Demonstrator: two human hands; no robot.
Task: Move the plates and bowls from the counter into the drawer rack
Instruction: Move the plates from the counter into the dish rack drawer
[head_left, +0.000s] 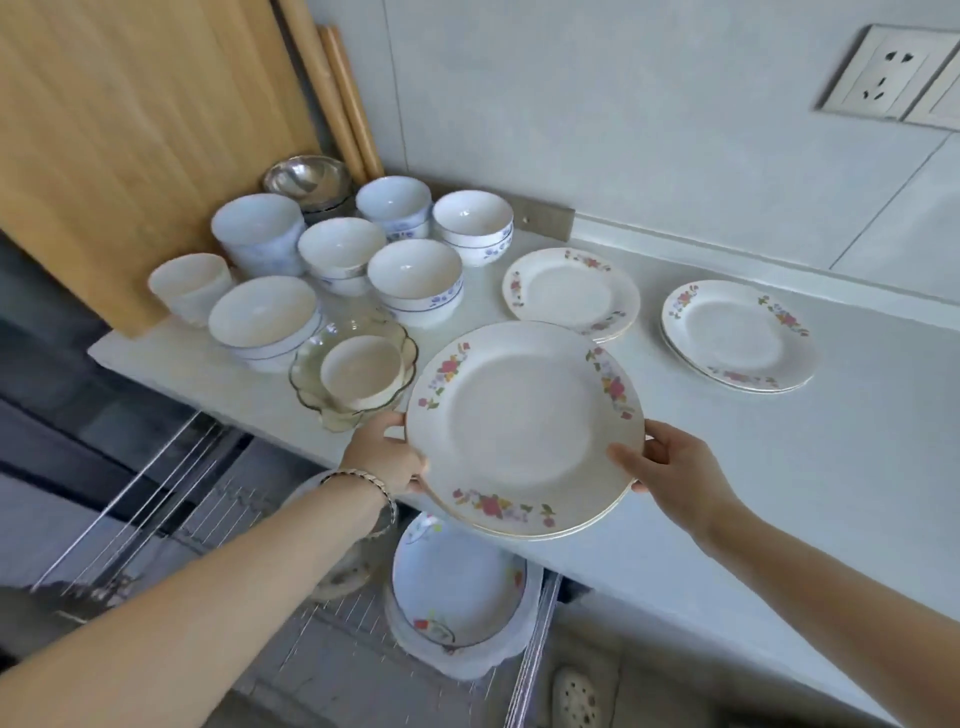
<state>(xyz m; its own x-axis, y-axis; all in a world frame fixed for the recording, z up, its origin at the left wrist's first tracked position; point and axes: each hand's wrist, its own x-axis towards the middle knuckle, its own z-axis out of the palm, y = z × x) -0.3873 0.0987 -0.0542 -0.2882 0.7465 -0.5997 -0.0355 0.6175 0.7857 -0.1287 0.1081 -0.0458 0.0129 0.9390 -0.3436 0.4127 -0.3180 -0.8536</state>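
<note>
Head view: left hand (387, 460) and right hand (672, 467) each grip an opposite edge of a floral plate stack (524, 431), thumbs on the rim and fingers curled beneath. Stack is held at the counter (805, 467) front edge, above the open rack (337, 639) (dishes (457, 577) stand inside). Bowls (414, 278) and two further plate piles (571, 291) (737, 335) sit on the counter behind.

A stack of large flower-rimmed china plates (524, 426) is held over the near edge of the white worktop (779, 467), with the left hand (384, 457) gripping its left rim and the right hand (670, 462) its right. Behind it lies a stack of small flowered plates (571, 291); a second small-plate stack (737, 335) lies further right. White china bowls (415, 275) cluster far left. Below, the wire drawer rack (535, 654) holds deep plates (457, 577).
</note>
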